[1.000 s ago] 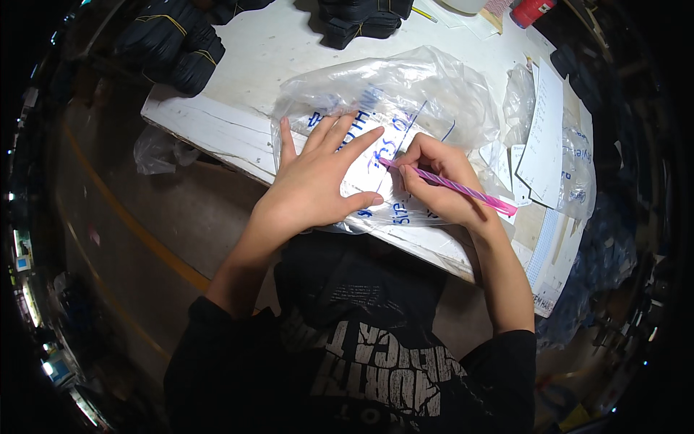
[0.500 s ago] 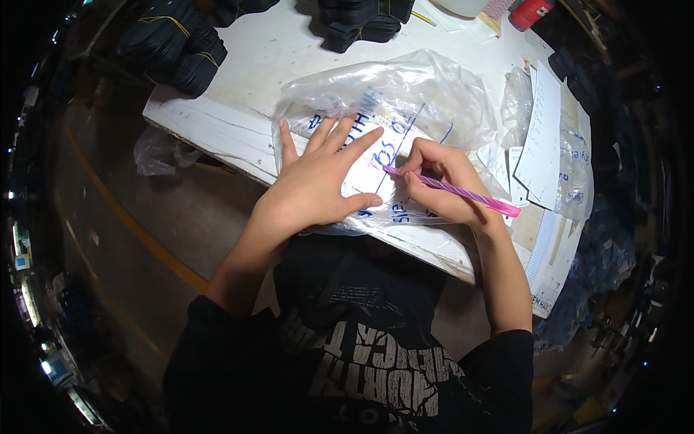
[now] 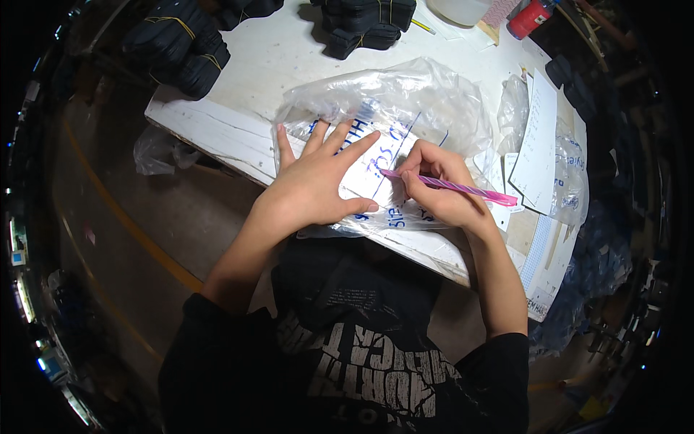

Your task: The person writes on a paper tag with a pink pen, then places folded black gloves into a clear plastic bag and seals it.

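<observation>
the left hand lies flat, fingers spread, pressing down on a clear plastic bag with blue handwriting, at the near edge of the white table. just right of it, the right hand grips a pink pen, its tip on the bag. farther back sit bundles of black items, with a red container at the far right.

Bright centre, dark vignetted rim, strong fisheye bending.
</observation>
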`<state>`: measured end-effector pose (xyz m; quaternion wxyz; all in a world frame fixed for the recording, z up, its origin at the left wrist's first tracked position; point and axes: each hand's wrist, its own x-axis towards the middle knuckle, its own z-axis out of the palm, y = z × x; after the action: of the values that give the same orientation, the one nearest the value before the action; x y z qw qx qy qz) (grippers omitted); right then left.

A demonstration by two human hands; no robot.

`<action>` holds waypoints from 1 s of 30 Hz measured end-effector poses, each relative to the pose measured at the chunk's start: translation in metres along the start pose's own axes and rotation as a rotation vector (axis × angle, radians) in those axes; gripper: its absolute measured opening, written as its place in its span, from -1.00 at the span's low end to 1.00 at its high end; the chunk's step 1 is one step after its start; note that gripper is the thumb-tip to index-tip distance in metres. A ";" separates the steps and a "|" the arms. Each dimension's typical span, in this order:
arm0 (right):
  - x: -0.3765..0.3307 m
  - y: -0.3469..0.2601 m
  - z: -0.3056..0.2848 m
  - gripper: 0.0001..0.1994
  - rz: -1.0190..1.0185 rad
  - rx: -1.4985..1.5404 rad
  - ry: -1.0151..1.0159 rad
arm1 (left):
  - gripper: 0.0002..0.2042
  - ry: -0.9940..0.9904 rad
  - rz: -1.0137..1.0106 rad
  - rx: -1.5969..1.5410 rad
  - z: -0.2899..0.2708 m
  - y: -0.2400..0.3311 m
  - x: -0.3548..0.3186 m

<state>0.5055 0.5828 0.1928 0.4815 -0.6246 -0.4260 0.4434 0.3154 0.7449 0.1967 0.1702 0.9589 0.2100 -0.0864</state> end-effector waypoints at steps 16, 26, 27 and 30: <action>0.000 -0.005 -0.001 -0.93 -0.011 -0.069 -0.030 | 0.07 0.045 0.031 0.041 0.003 -0.001 -0.002; 0.004 -0.004 0.003 -0.93 -0.004 -0.059 0.027 | 0.10 0.025 0.026 0.047 0.004 -0.002 0.000; 0.003 -0.003 -0.001 -0.92 0.014 -0.118 0.000 | 0.09 0.028 0.028 0.053 0.005 -0.002 0.000; 0.002 0.001 -0.006 -0.93 -0.011 -0.013 0.015 | 0.08 0.043 0.034 0.042 0.006 -0.003 0.001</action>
<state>0.5119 0.5829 0.1920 0.4830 -0.6286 -0.4287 0.4333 0.3140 0.7459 0.1905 0.1471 0.9673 0.1952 -0.0673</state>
